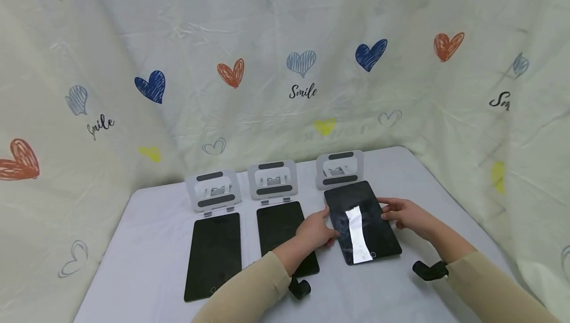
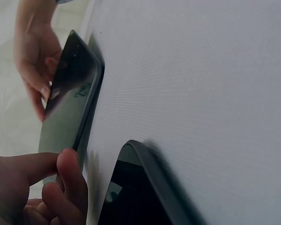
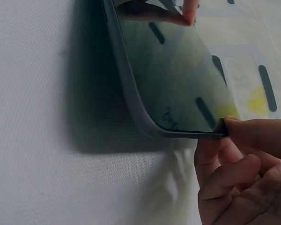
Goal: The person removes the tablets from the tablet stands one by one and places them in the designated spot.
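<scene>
Both hands hold a black tablet (image 1: 380, 234) by its opposite long edges, at the right of the table in the head view. My left hand (image 1: 315, 230) pinches its left edge between thumb and fingers, with the forearm passing over a second tablet (image 1: 276, 221). On the other edge, my right hand (image 1: 411, 217) grips with thumb and curled fingers, as the right wrist view shows. A shadow lies beneath the held tablet (image 3: 173, 79) there, and its near edge looks raised off the cloth. A bright reflection crosses its screen. Directly behind stands a grey-white tablet stand (image 1: 340, 181).
A third tablet (image 1: 213, 251) lies flat at the left. Behind the two lying tablets are a left stand (image 1: 193, 192) and a middle stand (image 1: 252, 179), both with dark pads. A white cloth covers the table (image 1: 147, 244); a heart-printed curtain (image 1: 267, 26) hangs around it.
</scene>
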